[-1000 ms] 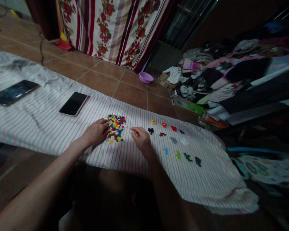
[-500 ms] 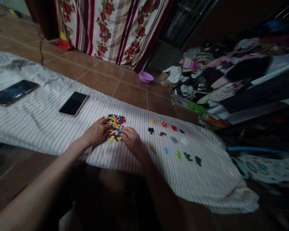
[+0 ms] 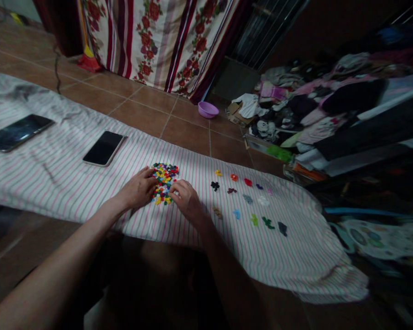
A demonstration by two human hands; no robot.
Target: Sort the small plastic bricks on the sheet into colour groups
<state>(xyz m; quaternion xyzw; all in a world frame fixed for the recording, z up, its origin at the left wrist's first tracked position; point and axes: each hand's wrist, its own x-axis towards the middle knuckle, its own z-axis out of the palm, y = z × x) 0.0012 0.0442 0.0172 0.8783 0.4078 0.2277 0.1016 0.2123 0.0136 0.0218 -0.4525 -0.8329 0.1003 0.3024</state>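
Note:
A heap of small multicoloured plastic pieces (image 3: pixel 165 174) lies on the striped cloth (image 3: pixel 192 229) in front of me. My left hand (image 3: pixel 140 187) rests along the heap's left side, palm down, its fingers stretched out onto the pieces. At the lower right edge of the heap, my right hand (image 3: pixel 186 199) has its thumb and forefinger pinched together; whatever is between them is too small to tell. To the right sit small groups sorted by colour, among them yellow pieces (image 3: pixel 218 173), black pieces (image 3: pixel 215 186), red pieces (image 3: pixel 248 182), light blue pieces (image 3: pixel 236 214) and dark green pieces (image 3: pixel 268 223).
A smartphone (image 3: pixel 103 148) and a larger dark tablet-like device (image 3: pixel 19 133) lie on the cloth to the left. Beyond it, a purple basin (image 3: pixel 208 110) stands on the tiled floor. Piled clothes (image 3: pixel 306 101) fill the right background.
My right hand has drawn back slightly toward the right edge of the heap, with its fingertips closer together. My left hand stays in place.

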